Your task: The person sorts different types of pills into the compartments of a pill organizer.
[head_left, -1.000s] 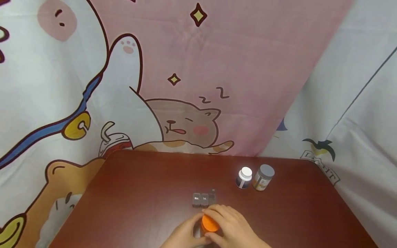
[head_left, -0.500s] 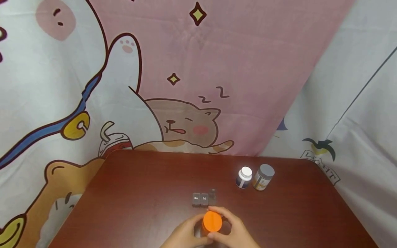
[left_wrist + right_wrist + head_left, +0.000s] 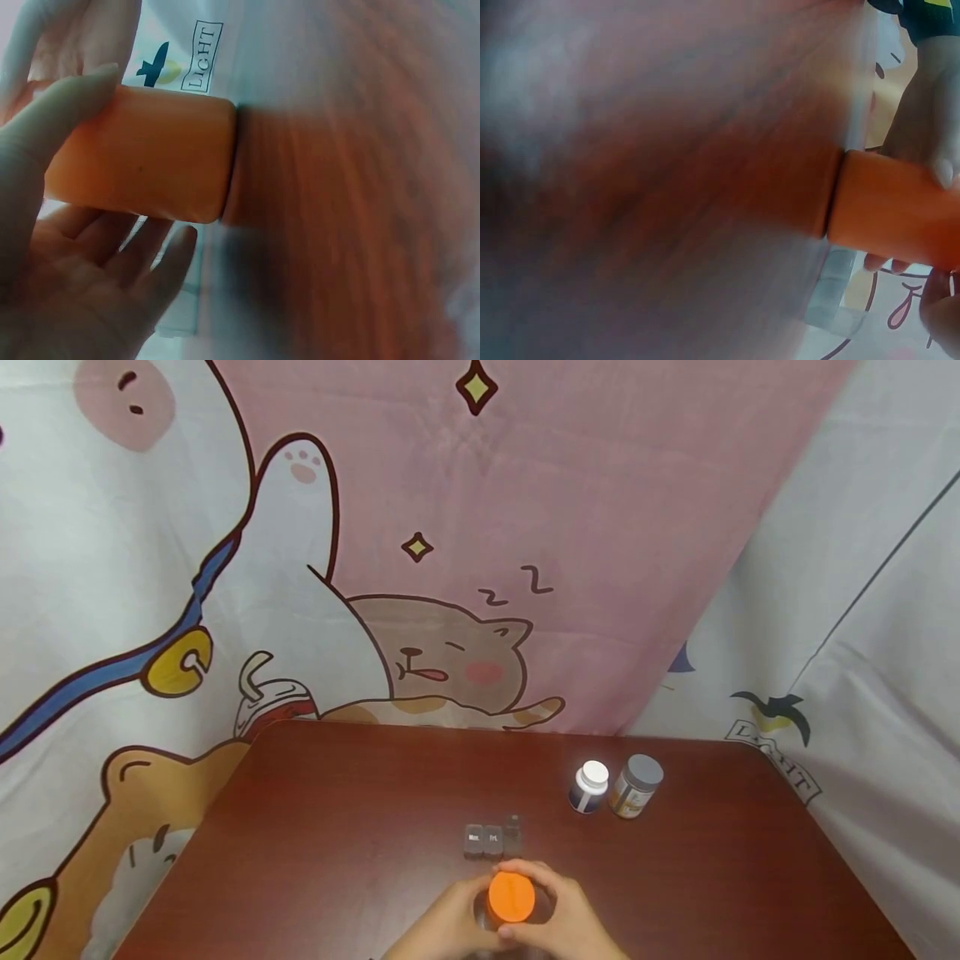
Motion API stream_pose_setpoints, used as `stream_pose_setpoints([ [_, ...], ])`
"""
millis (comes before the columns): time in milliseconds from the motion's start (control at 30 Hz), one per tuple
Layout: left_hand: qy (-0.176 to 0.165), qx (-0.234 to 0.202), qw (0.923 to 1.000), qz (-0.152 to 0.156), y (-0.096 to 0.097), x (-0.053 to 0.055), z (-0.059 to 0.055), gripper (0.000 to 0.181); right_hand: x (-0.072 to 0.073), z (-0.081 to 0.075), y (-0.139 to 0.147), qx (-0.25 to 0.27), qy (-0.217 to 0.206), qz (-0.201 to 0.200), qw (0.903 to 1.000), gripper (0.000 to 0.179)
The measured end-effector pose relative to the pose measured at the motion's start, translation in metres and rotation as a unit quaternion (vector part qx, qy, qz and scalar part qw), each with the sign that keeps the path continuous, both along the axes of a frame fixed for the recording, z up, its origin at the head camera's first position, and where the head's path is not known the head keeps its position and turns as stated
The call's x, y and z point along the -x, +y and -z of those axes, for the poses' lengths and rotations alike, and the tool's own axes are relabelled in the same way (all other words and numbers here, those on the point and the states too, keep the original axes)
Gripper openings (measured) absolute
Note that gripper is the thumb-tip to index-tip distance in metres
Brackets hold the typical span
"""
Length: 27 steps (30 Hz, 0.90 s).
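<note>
An orange bottle [image 3: 150, 157] stands upright on the table, its orange lid [image 3: 512, 897] facing up at the front middle of the head view. My left hand [image 3: 453, 920] grips it from the left, with thumb and fingers around its side. From the right, my right hand [image 3: 566, 917] holds the lid by its edge between thumb and fingers. The bottle's base meets the tabletop in the right wrist view. Just beyond the hands lies a grey pill organizer [image 3: 483, 841] with "Mon." and "Fri." lids; its right-hand lid stands raised.
Farther back on the right stand a white-capped bottle [image 3: 589, 787] and a grey-lidded jar [image 3: 637, 786], side by side. The dark red wooden table [image 3: 337, 810] ends at a printed cloth [image 3: 600, 527] hanging behind it.
My right hand's fingers, which partly covered the orange lid, have drawn back to its right edge, so the whole lid top shows. The left hand keeps its grip. The head view has tilted slightly.
</note>
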State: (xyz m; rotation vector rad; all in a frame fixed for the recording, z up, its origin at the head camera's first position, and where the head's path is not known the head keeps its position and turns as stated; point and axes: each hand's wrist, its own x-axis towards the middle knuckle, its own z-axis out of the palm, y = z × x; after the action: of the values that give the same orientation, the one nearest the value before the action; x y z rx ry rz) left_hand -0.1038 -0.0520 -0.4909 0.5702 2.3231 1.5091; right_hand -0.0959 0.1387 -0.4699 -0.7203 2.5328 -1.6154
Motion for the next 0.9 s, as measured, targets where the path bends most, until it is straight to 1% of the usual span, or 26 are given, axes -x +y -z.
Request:
stream_pose_setpoints([
  [67, -0.002, -0.005, 0.9999, 0.014, -0.001, 0.004, 0.000, 0.054, 0.003, 0.000, 0.001, 0.000, -0.002, -0.010, 0.9999, 0.058],
  [167, 0.009, -0.002, 0.9995, 0.029, -0.001, 0.009, 0.001, 0.053, 0.008, -0.001, 0.004, 0.004, 0.005, -0.036, 0.9993, 0.058],
  [300, 0.035, 0.005, 0.9985, 0.043, -0.002, 0.012, 0.002, 0.057, 0.018, -0.001, 0.008, 0.012, 0.036, -0.084, 0.9957, 0.058],
  [367, 0.048, 0.002, 0.9974, 0.055, -0.002, 0.013, 0.003, 0.057, 0.022, -0.001, 0.011, 0.009, 0.051, -0.112, 0.9923, 0.058],
  [433, 0.059, -0.008, 0.9959, 0.068, -0.003, 0.013, 0.004, 0.055, 0.027, -0.003, 0.013, 0.000, 0.056, -0.139, 0.9887, 0.058],
  [500, 0.062, -0.020, 0.9944, 0.083, -0.004, 0.013, 0.005, 0.054, 0.032, -0.006, 0.015, -0.014, 0.071, -0.173, 0.9822, 0.057],
  [567, 0.057, -0.029, 0.9939, 0.090, -0.004, 0.013, 0.005, 0.055, 0.038, -0.010, 0.017, -0.027, 0.069, -0.208, 0.9753, 0.057],
  [667, 0.053, -0.033, 0.9938, 0.092, -0.003, 0.014, 0.005, 0.056, 0.048, -0.018, 0.019, -0.045, 0.075, -0.270, 0.9589, 0.057],
  [767, 0.051, -0.030, 0.9945, 0.086, -0.002, 0.014, 0.003, 0.056, 0.055, -0.025, 0.019, -0.058, 0.037, -0.311, 0.9480, 0.058],
  [833, 0.049, -0.021, 0.9957, 0.076, -0.001, 0.014, 0.001, 0.056, 0.057, -0.028, 0.019, -0.066, 0.014, -0.320, 0.9451, 0.059],
  [900, 0.041, -0.015, 0.9967, 0.069, -0.001, 0.013, 0.000, 0.055, 0.056, -0.028, 0.019, -0.066, -0.003, -0.320, 0.9451, 0.061],
])
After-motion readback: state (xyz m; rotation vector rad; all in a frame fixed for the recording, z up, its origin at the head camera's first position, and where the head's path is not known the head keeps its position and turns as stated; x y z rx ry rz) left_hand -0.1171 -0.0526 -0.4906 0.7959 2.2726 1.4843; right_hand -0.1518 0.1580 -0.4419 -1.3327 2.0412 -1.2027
